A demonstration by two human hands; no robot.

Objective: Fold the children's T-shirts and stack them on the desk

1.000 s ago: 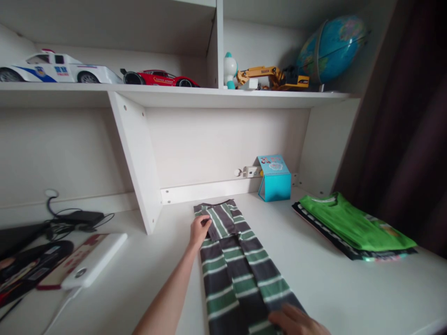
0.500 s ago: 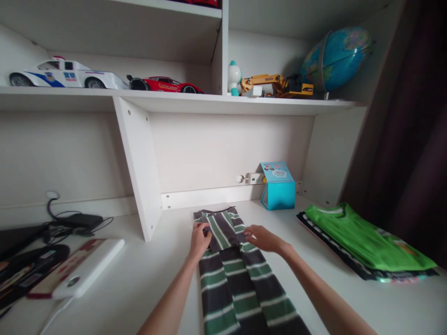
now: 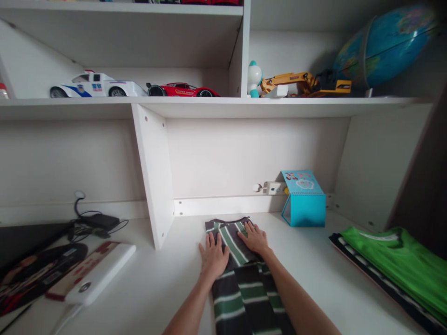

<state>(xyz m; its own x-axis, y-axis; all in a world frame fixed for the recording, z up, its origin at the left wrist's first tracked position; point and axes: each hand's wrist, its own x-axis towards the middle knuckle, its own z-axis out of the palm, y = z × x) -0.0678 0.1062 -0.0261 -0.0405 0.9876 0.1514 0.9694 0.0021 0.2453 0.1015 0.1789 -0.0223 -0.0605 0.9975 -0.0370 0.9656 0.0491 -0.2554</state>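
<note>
A striped shirt (image 3: 240,291) in green, dark grey and white lies folded lengthwise into a long strip on the white desk, its far end doubled over toward me. My left hand (image 3: 213,258) rests flat on the left edge of that folded end, fingers spread. On its right side lies my right hand (image 3: 254,238), palm down with the fingers stretched out. Neither hand grips the cloth. My forearms cover part of the strip's sides, and its near end runs out of view at the bottom.
A stack of folded clothes with a green T-shirt (image 3: 401,260) on top lies at the right. Behind stands a blue desk calendar (image 3: 307,209) by a power socket (image 3: 275,188). At left are a white power strip (image 3: 101,274), cables and a black adapter (image 3: 101,221). Toy cars fill the shelf (image 3: 195,107) above.
Both hands have gone from pinching the shirt's edges to lying flat on its folded end. My view has shifted left, so things appear farther right.
</note>
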